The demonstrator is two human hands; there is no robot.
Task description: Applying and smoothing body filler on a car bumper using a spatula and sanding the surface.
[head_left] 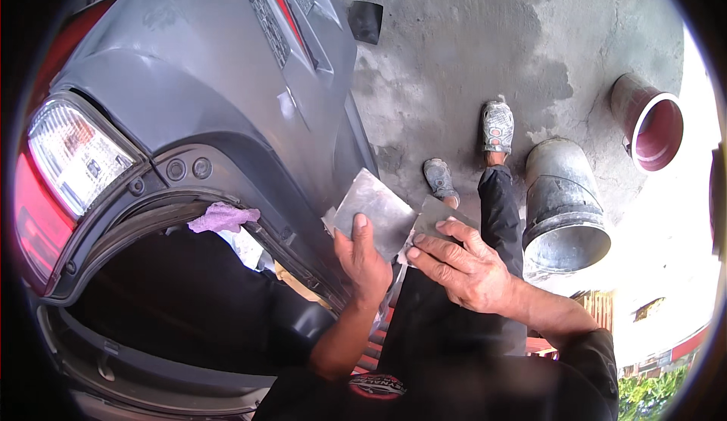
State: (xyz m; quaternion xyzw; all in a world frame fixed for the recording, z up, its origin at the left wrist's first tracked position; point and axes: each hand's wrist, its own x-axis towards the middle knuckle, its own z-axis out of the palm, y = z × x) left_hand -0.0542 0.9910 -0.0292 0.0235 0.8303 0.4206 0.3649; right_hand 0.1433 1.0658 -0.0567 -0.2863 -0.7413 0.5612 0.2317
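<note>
My left hand (362,262) is closed on a square, shiny metal plate (382,205), thumb across its face. Just to its right my right hand (462,269) grips a smaller, duller grey plate (435,210) with fingers over its top. The two plates meet, with pale paste smeared where their edges touch and along the left plate's edge. Beside them on the left is the grey car bumper (303,148), with dull and lighter patches, and an open trunk (174,300) where a purple cloth (223,216) lies on the rim.
A tail light (79,156) is at the far left. On the concrete floor (454,42) lie a dark square piece (365,21), a grimy bucket on its side (564,194) and a tipped reddish bucket (647,118). My sandalled feet (496,126) are below my hands, near the car.
</note>
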